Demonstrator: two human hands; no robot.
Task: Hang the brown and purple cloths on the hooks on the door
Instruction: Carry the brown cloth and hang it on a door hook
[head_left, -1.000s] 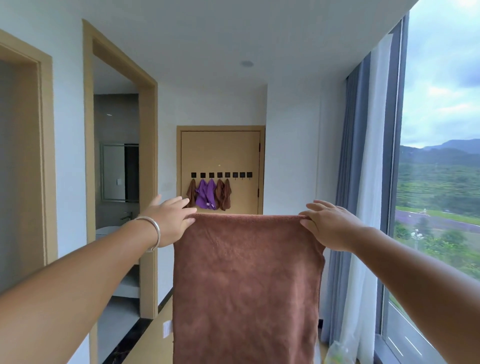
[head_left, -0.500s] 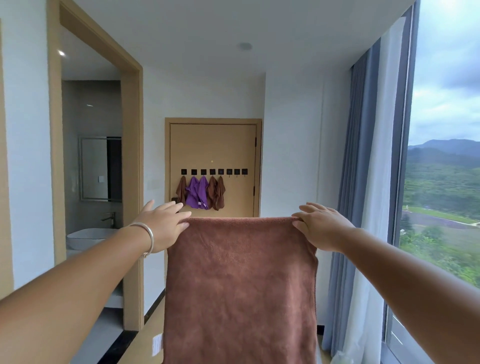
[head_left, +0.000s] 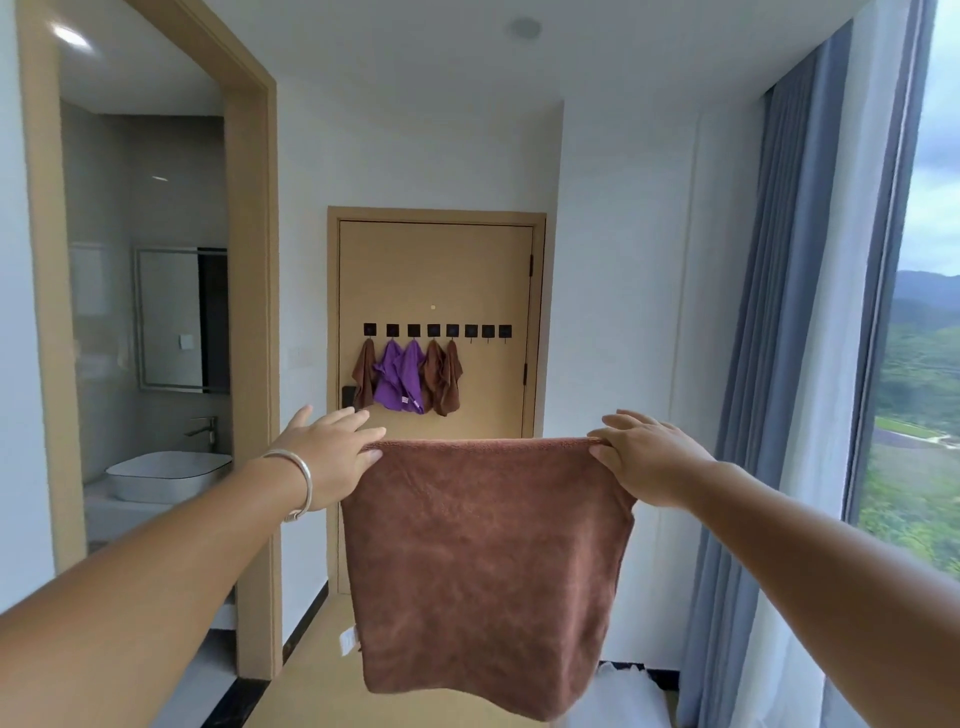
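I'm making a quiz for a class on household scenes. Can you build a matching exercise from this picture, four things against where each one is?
Things:
1. big brown cloth
2. purple cloths
3. washbasin
4. curtain

Places:
A. on hooks on the door
B. by the window on the right
C. held up by both hands
D. through the doorway on the left

Pairs: 1-C, 2-A, 3-D, 4-B
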